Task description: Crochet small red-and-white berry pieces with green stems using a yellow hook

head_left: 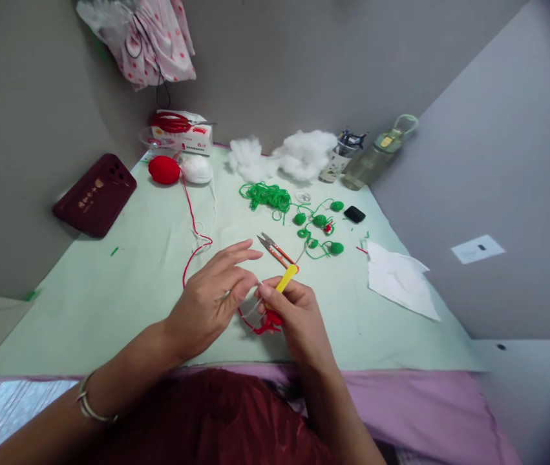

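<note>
My right hand (291, 310) is closed around a yellow-handled crochet hook (287, 278) and a small piece of red crochet work (269, 321), partly hidden by the fingers. White yarn (254, 310) loops just below the fingertips. To the left, my left hand (216, 297) pinches the white yarn between thumb and a finger, its upper fingers stretched out. The two hands' fingertips nearly meet. Red yarn (189, 261) runs from a red ball (164, 170) past my left hand toward the red piece. Orange-handled thread snips (277, 250) lie just beyond the hands.
Beside the red ball sits a white yarn ball (196, 169). Green yarn (267, 197), small green crocheted balls (320, 221) and white stuffing (306, 155) lie farther back. A bottle (371, 161) and pen cup (337, 161) stand back right; a phone (95, 195) leans left. White paper (401, 278) lies right.
</note>
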`<state>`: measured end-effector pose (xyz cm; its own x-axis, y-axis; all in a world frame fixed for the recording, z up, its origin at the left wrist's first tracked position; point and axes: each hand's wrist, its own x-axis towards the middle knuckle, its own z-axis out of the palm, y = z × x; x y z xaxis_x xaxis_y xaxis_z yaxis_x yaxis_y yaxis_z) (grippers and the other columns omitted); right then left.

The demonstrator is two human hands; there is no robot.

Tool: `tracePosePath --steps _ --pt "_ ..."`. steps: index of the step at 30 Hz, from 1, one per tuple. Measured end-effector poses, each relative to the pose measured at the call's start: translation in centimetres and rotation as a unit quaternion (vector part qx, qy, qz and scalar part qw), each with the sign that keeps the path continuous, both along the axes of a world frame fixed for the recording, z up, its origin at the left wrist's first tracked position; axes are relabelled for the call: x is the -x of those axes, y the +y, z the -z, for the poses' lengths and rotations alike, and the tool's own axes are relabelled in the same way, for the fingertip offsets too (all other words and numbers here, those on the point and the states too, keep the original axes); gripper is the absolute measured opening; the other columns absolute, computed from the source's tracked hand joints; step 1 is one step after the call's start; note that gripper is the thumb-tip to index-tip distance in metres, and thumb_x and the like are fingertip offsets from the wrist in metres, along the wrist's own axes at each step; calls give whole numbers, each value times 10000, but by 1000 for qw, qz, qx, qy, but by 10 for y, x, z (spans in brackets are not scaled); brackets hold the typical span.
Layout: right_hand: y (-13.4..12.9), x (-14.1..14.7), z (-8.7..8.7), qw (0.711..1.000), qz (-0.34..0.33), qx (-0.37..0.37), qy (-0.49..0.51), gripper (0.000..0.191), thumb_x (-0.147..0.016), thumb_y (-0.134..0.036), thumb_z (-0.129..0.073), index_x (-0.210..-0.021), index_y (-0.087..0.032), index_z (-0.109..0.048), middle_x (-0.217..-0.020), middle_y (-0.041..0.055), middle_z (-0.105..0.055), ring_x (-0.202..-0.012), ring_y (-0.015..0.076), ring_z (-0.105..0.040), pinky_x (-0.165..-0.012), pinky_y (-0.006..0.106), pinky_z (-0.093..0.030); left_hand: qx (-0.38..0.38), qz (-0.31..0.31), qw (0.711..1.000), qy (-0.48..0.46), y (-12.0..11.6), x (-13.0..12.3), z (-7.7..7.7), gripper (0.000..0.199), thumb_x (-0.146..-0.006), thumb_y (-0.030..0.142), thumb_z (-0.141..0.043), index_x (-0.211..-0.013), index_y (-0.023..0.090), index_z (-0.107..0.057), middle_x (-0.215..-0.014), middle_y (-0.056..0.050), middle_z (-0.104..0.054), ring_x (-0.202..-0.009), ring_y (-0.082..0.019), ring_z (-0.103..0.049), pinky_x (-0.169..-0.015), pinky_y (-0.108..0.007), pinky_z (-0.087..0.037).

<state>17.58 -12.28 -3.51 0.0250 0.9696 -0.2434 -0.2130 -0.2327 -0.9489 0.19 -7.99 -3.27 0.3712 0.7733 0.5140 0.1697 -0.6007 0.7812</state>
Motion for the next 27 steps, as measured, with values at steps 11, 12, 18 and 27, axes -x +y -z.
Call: tracePosePath --steps 11,12,18,27 --pt "-3 2 1 996 -2 -89 -17 279 -863 -487 -796 -889 -210 -809 -736 -2 -686 -607 108 -569 -606 254 -500 422 1 864 -275 -7 -16 -7 158 -918 396 -780 -938 269 -872 -1166 -41 -816 -1198 -217 -672 -1050 -298 -494" --pt "-3 -1 1 994 8 -109 -18 250 -878 -469 -790 -903 -222 -814 -780 5 -700 -646 113 -592 -631 253 -510 425 -10 860 -280 -6 -15 -7 152 -906 398 -794 -948 275 -874 -1119 -35 -821 -1150 -204 -672 -1028 -285 -491" --pt "-6 -9 0 974 33 -222 -1 91 -916 -340 -780 -954 -263 -810 -945 28 -731 -847 151 -658 -722 264 -547 427 -30 874 -228 -6 -16 1 221 -840 364 -857 -1037 264 -875 -869 -20 -779 -829 -163 -618 -807 -266 -484" --pt "-12 5 1 836 132 -423 -324 268 -960 -78 -673 -1120 -265 -779 -950 43 -765 -870 171 -701 -762 331 -591 485 35 822 -295 -20 -35 -1 432 -810 357 -886 -1215 220 -821 -866 -11 -743 -825 -148 -629 -822 -260 -478"
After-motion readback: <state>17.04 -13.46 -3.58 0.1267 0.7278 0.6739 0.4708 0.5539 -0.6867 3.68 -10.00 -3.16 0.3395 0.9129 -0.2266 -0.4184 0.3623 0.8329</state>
